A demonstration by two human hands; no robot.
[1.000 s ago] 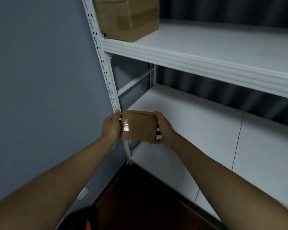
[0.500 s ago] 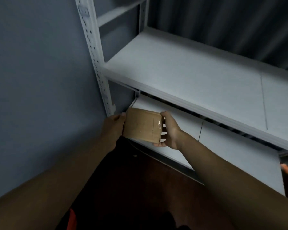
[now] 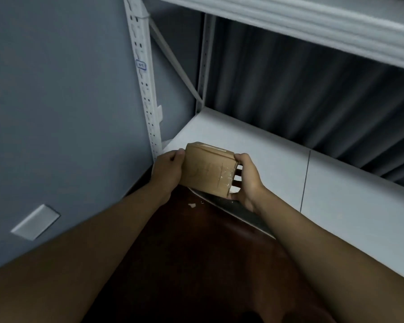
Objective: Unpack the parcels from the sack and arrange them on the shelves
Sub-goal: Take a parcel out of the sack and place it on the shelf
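Observation:
A small brown cardboard parcel (image 3: 208, 170), sealed with clear tape, is held between both my hands at the front left corner of the lowest white shelf (image 3: 278, 164). My left hand (image 3: 167, 171) grips its left side and my right hand (image 3: 245, 180) grips its right side, fingers curled behind it. The parcel hangs over the shelf's front edge, tilted a little. The sack is out of view.
The white slotted upright (image 3: 147, 89) of the rack stands just left of the parcel, against a grey wall with a white socket plate (image 3: 35, 221). Another shelf (image 3: 313, 26) runs overhead. Dark curtain folds hang behind the rack. Dark brown floor (image 3: 196, 252) lies below.
My view has dropped from the upper shelves to the lowest one. Both hands have carried the parcel down with it, still holding it by its sides.

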